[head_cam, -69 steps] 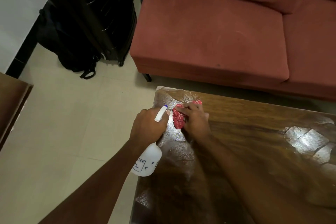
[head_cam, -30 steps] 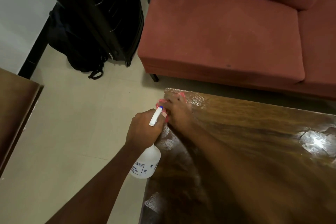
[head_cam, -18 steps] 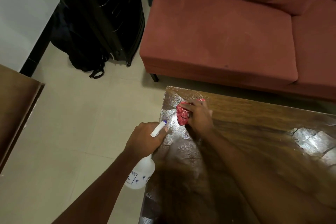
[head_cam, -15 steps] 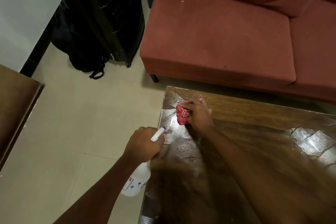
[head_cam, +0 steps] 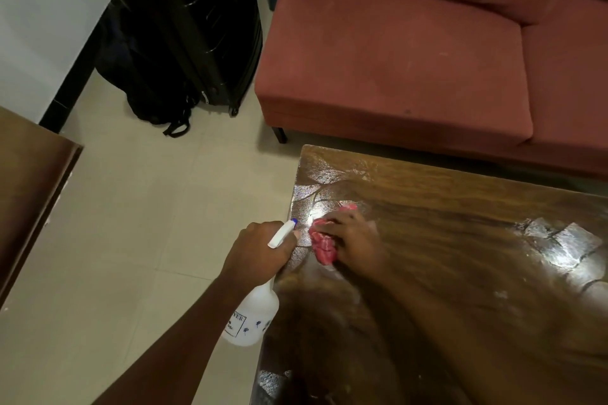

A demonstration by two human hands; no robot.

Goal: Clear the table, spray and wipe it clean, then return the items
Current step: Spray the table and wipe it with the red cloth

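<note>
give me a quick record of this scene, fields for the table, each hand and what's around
table: wooden, wet sheen near its far left corner
left hand: grips spray bottle beside the table's left edge
right hand: holds red cloth pressed on the tabletop
surroundings: red sofa behind, black suitcase on floor

Rust-red sofa [head_cam: 394,59], pale tiled floor [head_cam: 131,207], black suitcase [head_cam: 184,16] (backpack [head_cam: 141,89] beside it) — white wall [head_cam: 39,10].

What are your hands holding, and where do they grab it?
Left hand grips the spray bottle at its neck, below the nozzle. Right hand holds the bunched red cloth from above, against the table.
</note>
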